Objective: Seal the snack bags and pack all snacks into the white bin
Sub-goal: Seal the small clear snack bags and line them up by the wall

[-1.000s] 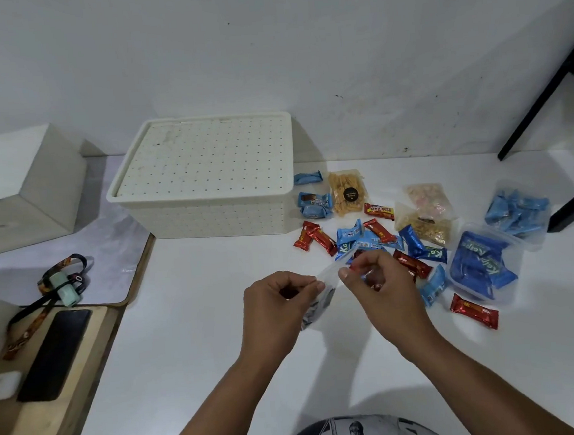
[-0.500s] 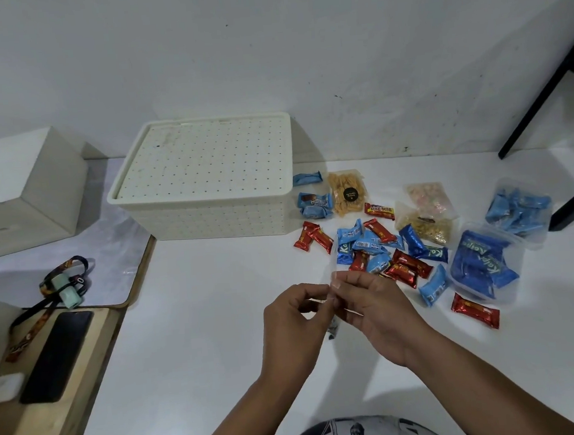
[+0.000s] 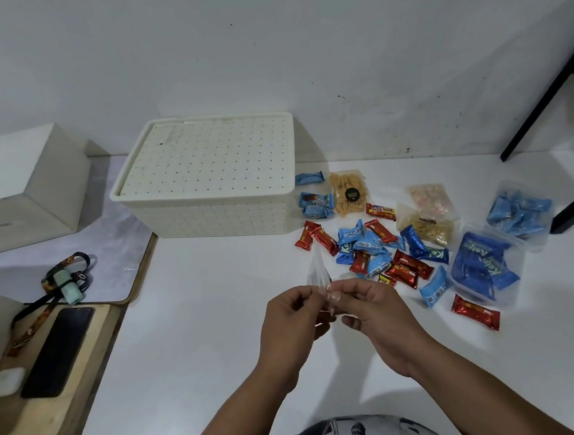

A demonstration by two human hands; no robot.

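Over the white table my left hand and my right hand both pinch a small clear plastic bag, thumbs nearly touching; the bag stands up edge-on between them. The white perforated bin sits behind with its lid on. Loose red and blue wrapped snacks lie scattered right of the hands. Two clear bags of blue snacks lie at far right, and three bags of yellow and pink snacks beside the bin.
A white cube box stands at far left on a grey mat. On the lower wooden surface lie a black phone, a lanyard and a white earbud case. A black frame leg slants at the right.
My hands have come together and dropped a little toward me. The clear bag, spread between them before, now stands up narrow above my fingers.
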